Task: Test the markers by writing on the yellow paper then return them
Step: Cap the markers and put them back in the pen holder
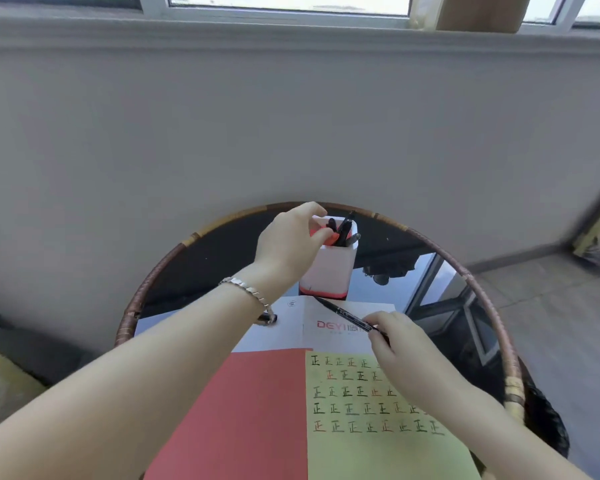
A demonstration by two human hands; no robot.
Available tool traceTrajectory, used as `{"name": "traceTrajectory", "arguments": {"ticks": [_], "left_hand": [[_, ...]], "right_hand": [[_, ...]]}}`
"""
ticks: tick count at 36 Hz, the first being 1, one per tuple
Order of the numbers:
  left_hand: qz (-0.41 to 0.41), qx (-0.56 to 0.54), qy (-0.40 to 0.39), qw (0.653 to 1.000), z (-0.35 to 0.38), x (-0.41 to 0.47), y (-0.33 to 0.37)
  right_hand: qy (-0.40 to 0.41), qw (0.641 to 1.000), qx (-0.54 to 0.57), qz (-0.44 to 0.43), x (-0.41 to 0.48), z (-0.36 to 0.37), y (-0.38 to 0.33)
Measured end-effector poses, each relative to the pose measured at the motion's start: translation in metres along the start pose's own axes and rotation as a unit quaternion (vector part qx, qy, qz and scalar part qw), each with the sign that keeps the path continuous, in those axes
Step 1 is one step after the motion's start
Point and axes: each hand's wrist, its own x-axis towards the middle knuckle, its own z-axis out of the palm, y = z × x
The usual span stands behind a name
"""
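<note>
The left hand [291,244] covers the red marker [323,233] tip, the yellow paper [378,445] runs off the bottom edge, and the white sheet's [326,327] small print is too blurry to read.

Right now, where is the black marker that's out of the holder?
In the head view, the black marker is pinched in the right hand, lying over the white sheet just in front of the white pen holder, above the yellow paper.

A home sunroom or balcony corner, it seems: a round glass-topped bench [430,282] with a rattan rim stands against a plain wall beneath a window [291,5], over a tiled floor [551,306].
</note>
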Motion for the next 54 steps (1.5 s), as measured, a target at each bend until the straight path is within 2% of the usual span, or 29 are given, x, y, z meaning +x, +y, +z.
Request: {"name": "traceTrajectory", "arguments": {"ticks": [3,5,11,15,19,21,24,27,29,32,38,54], "left_hand": [[0.009,0.007,0.027,1.0,-0.007,-0.016,-0.01],[0.016,0.043,0.015,0.999,-0.012,-0.032,-0.022],[0.011,0.215,-0.165,0.962,-0.011,-0.067,-0.065],[0.06,0.213,-0.161,0.962,-0.005,-0.08,-0.087],[0.071,0.195,-0.139,0.968,-0.004,-0.086,-0.087],[0.048,0.146,-0.119,0.981,-0.003,-0.087,-0.081],[-0.046,-0.034,-0.054,0.997,-0.009,-0.087,-0.056],[-0.161,-0.216,-0.029,0.963,-0.02,-0.09,-0.028],[-0.181,-0.284,-0.033,0.941,-0.024,-0.095,-0.016],[-0.172,-0.318,-0.033,0.932,-0.024,-0.106,-0.005],[-0.205,-0.366,-0.028,0.907,-0.017,-0.125,-0.002],[-0.199,-0.385,-0.033,0.901,-0.018,-0.137,0.007]], "right_hand": [[0.011,1.0,0.023,-0.004,-0.007,-0.006,0.003],[0.014,0.999,0.033,-0.004,-0.011,-0.008,0.007],[0.012,0.999,0.031,-0.009,-0.018,-0.008,0.017],[0.016,0.999,0.027,-0.01,-0.02,-0.005,0.021],[0.017,1.0,0.023,-0.006,-0.023,-0.007,0.023],[0.02,0.999,0.027,-0.002,-0.024,-0.009,0.024],[0.039,0.998,0.049,-0.01,-0.025,-0.014,0.026],[0.072,0.993,0.09,-0.033,-0.027,-0.02,0.026],[0.092,0.986,0.127,-0.048,-0.029,-0.022,0.025],[0.109,0.979,0.159,-0.06,-0.033,-0.025,0.022],[0.118,0.973,0.183,-0.075,-0.041,-0.026,0.015],[0.103,0.98,0.138,-0.102,-0.048,-0.023,0.022]]}}
